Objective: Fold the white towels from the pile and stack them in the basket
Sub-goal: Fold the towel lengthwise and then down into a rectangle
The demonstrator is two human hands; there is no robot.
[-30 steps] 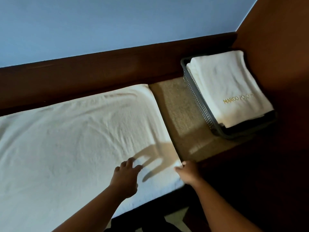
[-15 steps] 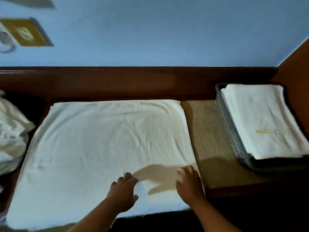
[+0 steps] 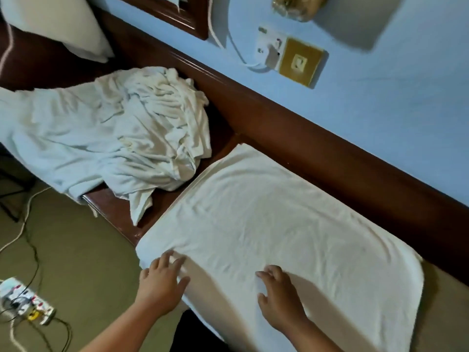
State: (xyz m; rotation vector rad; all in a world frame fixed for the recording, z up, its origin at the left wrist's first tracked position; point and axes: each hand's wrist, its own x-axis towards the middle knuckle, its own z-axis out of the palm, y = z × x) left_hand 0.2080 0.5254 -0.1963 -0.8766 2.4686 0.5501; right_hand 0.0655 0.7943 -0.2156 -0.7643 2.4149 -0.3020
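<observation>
A white towel lies spread flat on the dark wooden bench. My left hand rests with spread fingers on the towel's near left corner. My right hand lies palm down on the towel near its front edge, fingers loosely spread. Neither hand grips the cloth. The pile of crumpled white towels sits on the bench to the left, apart from the flat towel. The basket is out of view.
The wooden ledge runs along the blue wall behind the bench. A wall socket with a plugged-in charger is above it. On the floor at left lie a power strip and cables. A white pillow lies at top left.
The view has swung left, so the basket with folded towels has left the frame and the pile has come in. Both hands have slid left along the towel's front edge.
</observation>
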